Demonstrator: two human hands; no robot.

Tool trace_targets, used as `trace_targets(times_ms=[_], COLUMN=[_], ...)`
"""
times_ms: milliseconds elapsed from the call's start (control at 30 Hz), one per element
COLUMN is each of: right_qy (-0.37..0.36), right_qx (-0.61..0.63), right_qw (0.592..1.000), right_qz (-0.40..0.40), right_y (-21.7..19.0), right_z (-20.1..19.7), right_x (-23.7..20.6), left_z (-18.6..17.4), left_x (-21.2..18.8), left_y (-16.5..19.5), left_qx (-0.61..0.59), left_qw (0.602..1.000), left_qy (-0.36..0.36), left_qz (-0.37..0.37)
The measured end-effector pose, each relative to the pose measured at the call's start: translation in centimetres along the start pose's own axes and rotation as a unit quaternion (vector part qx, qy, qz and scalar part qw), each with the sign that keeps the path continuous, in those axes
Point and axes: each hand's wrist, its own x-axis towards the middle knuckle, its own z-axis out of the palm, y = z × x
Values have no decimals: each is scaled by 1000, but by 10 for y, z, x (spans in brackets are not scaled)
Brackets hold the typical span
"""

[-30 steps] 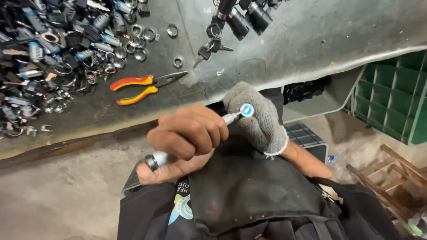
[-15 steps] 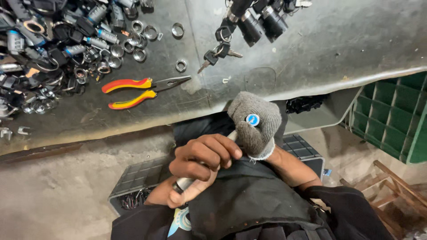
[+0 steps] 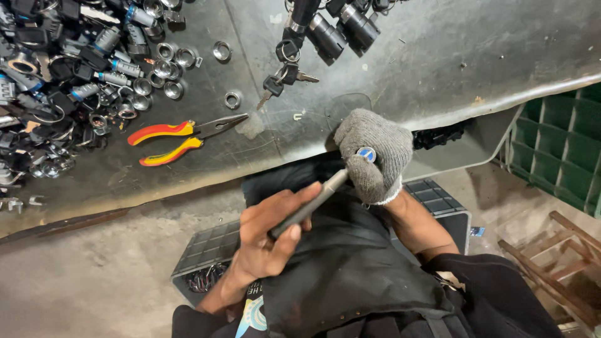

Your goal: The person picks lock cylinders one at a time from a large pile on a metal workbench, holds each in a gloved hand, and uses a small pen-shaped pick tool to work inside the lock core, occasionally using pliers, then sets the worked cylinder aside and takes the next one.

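Workshop: grimy grey metal tabletop [image 3: 438, 56] above a concrete floor, green crate [image 3: 557, 156] off to one side, wooden frame [image 3: 551, 250] lower down by the floor

Left hand [image 3: 275, 241]: bare, fingers curled loosely round the grey handle of a slim tool [image 3: 307, 206], thumb lying along it, so it's closed on the tool but not in a hard fist

Right hand [image 3: 375, 153]: in a grey knit glove, closed tight around a small lock cylinder [image 3: 366, 154], only its round blue and silver face peeks out between the fingers

Where the work is: both hands sit over the lap, just below the tabletop edge, tool tip touching or right at the gloved fist, can't tell if it's actually inside the part

Step in hand: looks to me like poking or pushing something on the cylinder with the tool, mid job rather than starting or finishing

Next move calls for: steady grip with the glove and a straight, controlled push along the tool, since a slip would run the tip into the glove

Nearby on the tabletop: red and yellow pliers [image 3: 178, 139] lying untouched, pile of lock parts and metal rings [image 3: 69, 81] at the far corner, 1 loose ring [image 3: 232, 99], keys on black lock barrels [image 3: 313, 37]

Under the lap: black plastic crate [image 3: 219, 247] with bits inside
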Motion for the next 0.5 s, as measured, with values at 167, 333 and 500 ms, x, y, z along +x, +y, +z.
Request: trace_targets(times_ms=[167, 333, 500], right_qy=[-27, -10, -14], right_qx=[-30, -26, -56], right_qw=[999, 997, 997], right_qz=[6, 75, 43], right_y=[16, 24, 17], right_z=[-9, -11, -14], right_x=[-14, -24, -17], left_z=[18, 29, 31], left_x=[12, 20, 17], left_y=[7, 10, 7], left_qx=[143, 143, 183], left_qw=[988, 988, 979], left_qy=[31, 55, 88], left_qz=[-43, -29, 7])
